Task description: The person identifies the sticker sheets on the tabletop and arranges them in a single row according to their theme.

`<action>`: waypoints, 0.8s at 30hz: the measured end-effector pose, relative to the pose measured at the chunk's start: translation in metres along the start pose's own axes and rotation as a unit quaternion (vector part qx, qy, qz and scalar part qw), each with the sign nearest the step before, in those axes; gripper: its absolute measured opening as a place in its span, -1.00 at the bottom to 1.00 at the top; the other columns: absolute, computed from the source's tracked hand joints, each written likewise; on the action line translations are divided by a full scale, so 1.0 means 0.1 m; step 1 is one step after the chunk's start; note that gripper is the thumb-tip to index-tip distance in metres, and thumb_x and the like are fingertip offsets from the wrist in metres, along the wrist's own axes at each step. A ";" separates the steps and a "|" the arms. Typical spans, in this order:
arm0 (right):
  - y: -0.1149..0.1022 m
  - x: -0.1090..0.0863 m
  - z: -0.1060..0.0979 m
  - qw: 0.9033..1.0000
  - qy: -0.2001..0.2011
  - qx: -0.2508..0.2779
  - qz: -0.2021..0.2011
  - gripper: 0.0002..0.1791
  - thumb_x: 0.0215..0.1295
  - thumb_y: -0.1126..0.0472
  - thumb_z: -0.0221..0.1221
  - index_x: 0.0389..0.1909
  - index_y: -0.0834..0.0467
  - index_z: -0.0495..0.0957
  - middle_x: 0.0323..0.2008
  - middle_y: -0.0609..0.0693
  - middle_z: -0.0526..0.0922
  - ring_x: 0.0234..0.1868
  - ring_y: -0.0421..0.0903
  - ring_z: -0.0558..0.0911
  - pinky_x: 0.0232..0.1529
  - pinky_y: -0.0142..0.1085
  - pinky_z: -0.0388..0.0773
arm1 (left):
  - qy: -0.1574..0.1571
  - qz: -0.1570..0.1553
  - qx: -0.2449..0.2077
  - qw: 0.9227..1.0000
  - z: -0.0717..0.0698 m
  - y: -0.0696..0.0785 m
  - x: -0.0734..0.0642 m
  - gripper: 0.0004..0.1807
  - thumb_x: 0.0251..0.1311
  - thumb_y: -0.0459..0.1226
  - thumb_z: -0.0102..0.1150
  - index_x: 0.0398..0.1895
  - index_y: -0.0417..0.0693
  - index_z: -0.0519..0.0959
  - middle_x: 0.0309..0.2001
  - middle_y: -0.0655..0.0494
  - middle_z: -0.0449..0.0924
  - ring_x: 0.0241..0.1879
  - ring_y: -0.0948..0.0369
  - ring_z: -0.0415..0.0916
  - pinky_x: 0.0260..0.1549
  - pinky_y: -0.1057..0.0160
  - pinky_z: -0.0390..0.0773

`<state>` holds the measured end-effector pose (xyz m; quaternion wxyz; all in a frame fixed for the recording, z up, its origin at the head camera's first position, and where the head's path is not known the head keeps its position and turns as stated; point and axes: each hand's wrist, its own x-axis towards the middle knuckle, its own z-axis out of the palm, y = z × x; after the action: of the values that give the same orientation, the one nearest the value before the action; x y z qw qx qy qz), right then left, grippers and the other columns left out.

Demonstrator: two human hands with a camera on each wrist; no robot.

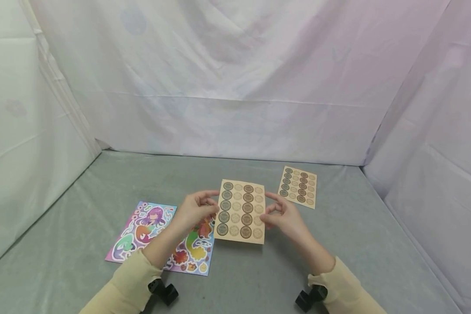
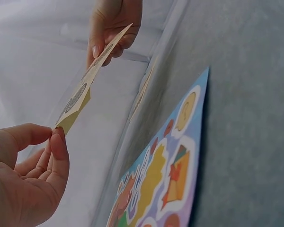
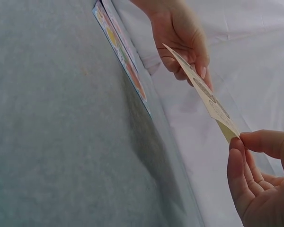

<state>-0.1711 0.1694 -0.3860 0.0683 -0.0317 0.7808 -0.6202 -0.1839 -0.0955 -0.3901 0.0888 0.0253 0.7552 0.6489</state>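
A tan sheet of round stickers, printed in columns of dark, pale and brown circles, is held up over the grey table between both hands. My left hand pinches its left edge between thumb and fingers. On the opposite edge, my right hand pinches it the same way. Seen nearly edge-on in the left wrist view, the sheet slants upward, with a yellowish layer showing under its near edge. The right wrist view has the right hand's thumb and fingertips at the sheet's corner.
Flat on the table at the left lie two colourful sticker sheets, one with mermaids and one partly behind the left forearm. A second tan sheet of round stickers lies at the back right. Pale cloth hangs around the table's back and sides.
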 end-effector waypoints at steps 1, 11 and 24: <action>0.00 -0.01 -0.01 1.000 -0.003 -0.002 -0.002 -0.21 0.04 0.48 0.29 0.35 0.22 0.25 -0.45 0.07 0.59 -0.51 -0.02 0.59 -0.43 -0.20 0.61 | -0.001 -0.004 0.005 1.000 0.01 0.00 -0.01 -0.48 0.05 -0.41 0.30 0.15 0.00 0.55 -0.34 0.01 0.65 -0.53 0.12 0.52 -0.70 0.35 0.38; 0.06 -0.13 -0.07 1.000 -0.010 0.002 0.000 -0.18 0.01 0.50 0.29 0.36 0.22 0.24 -0.46 0.09 0.60 -0.53 -0.03 0.57 -0.43 -0.22 0.59 | -0.035 -0.004 0.014 0.999 0.08 -0.04 -0.02 -0.43 0.08 -0.44 0.29 0.23 -0.07 0.48 -0.38 0.03 0.64 -0.47 0.09 0.58 -0.49 0.13 0.60; 0.13 -0.22 -0.11 0.999 -0.047 -0.004 -0.004 -0.12 0.04 0.47 0.30 0.40 0.28 0.12 -0.47 0.09 0.59 -0.50 0.01 0.60 -0.42 -0.13 0.62 | -0.063 0.006 0.033 0.997 0.12 -0.08 -0.05 -0.36 0.04 -0.47 0.29 0.26 -0.13 0.41 -0.42 0.00 0.63 -0.53 0.08 0.59 -0.49 0.10 0.62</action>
<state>-0.1505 0.1859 -0.3948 0.1028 -0.0641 0.7792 -0.6149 -0.1763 -0.0862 -0.3992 0.1311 0.0738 0.7692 0.6210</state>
